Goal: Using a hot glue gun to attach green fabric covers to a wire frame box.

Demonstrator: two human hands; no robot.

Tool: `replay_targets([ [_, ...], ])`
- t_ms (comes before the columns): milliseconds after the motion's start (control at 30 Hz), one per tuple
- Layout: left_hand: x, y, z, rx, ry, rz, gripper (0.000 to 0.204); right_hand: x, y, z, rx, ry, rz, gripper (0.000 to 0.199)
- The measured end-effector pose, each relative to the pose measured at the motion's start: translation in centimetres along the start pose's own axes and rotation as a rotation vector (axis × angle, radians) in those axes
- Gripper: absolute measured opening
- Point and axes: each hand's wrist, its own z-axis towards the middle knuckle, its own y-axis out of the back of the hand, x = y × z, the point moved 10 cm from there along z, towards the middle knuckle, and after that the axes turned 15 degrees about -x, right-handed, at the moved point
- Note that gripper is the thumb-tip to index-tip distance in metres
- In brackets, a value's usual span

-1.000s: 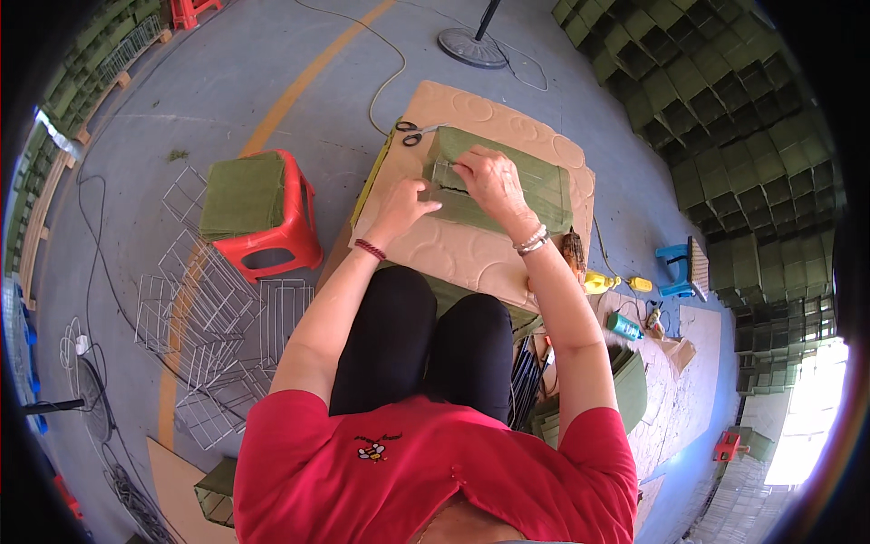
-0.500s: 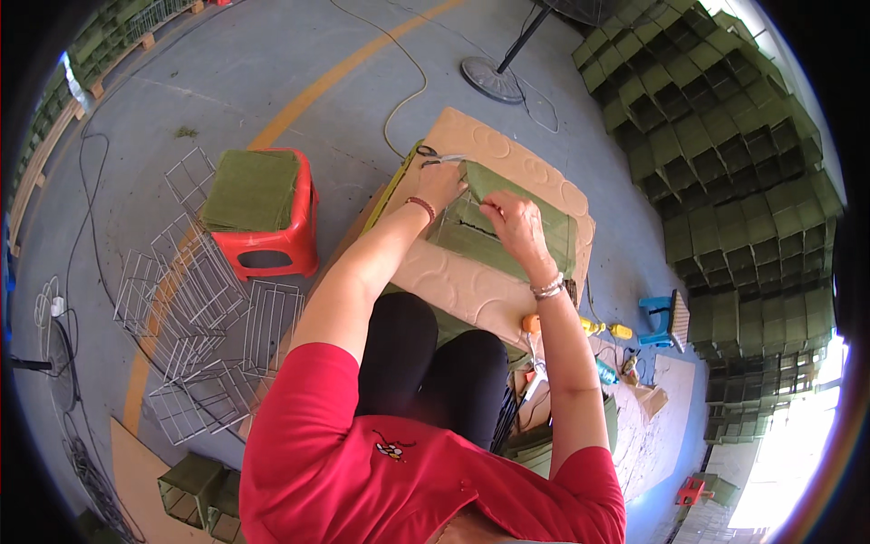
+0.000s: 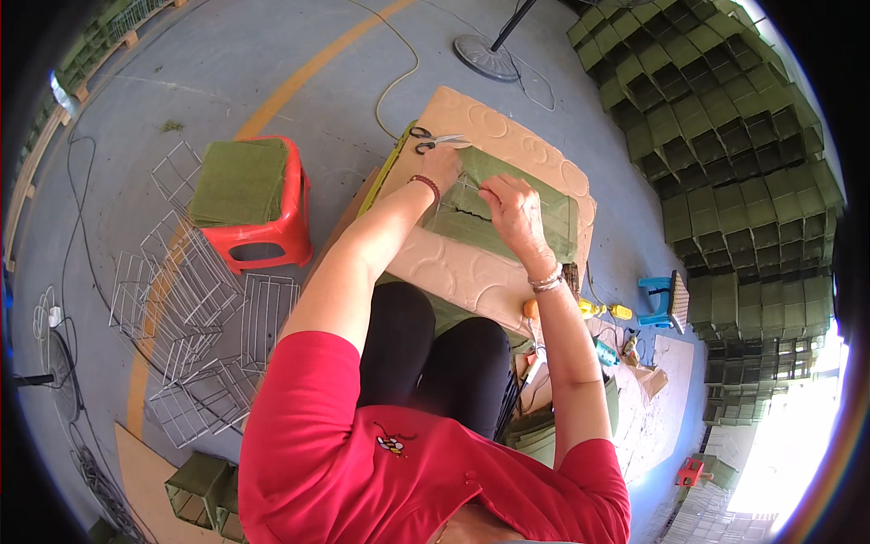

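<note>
On the tan padded work surface [image 3: 441,263] in front of me lies a piece of green cloth [image 3: 553,227] over a thin wire frame [image 3: 464,184]. A dark, jagged opening shows near its middle. My left hand [image 3: 441,167] is closed at the cloth's far left corner, its fingertips partly hidden. My right hand [image 3: 517,214] pinches the raised cloth edge beside the wire, thumb and forefinger together. Black-handled scissors [image 3: 437,140] lie just beyond my left hand, touching neither hand.
To the left, a red stool [image 3: 294,204] bears stacked green cloth sheets [image 3: 240,181]. Bare wire frames [image 3: 195,308] lie beside it on the floor. A fan base [image 3: 487,56] stands beyond the work surface. Green boxes [image 3: 725,199] are piled at right, near a blue stool [image 3: 657,301].
The view has shifted slightly. Both hands stay at the cloth, and the lifted edge between them has changed shape a little, with my right fingers still pinching it.
</note>
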Motion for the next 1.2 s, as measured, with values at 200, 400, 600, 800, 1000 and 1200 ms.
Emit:
replay_targets([
  [200,1.6,-1.9,-0.4,0.030,0.072,-0.109,0.017,1.7,-0.2,-1.1,-0.036,0.044,-0.008,0.008],
  [400,2.1,-1.7,-0.6,-0.026,0.045,-0.106,0.012,3.7,-1.1,-2.6,-0.116,0.102,-0.057,0.007],
  [600,1.3,-0.9,-0.6,-0.059,0.020,-0.112,0.010,3.6,-2.8,-4.3,-0.086,0.139,-0.160,0.006],
  [800,-0.1,1.2,0.0,0.058,-0.022,-0.151,0.014,3.5,-2.6,-4.9,-0.079,0.083,-0.146,0.006],
  [1000,1.5,-0.1,-2.0,0.724,0.482,-0.704,0.015,4.1,-2.1,-5.0,-0.090,0.053,-0.118,0.006],
  [1200,0.1,0.0,-3.4,0.822,0.750,-1.155,0.010,3.8,-1.4,-4.9,-0.104,0.029,-0.114,0.005],
])
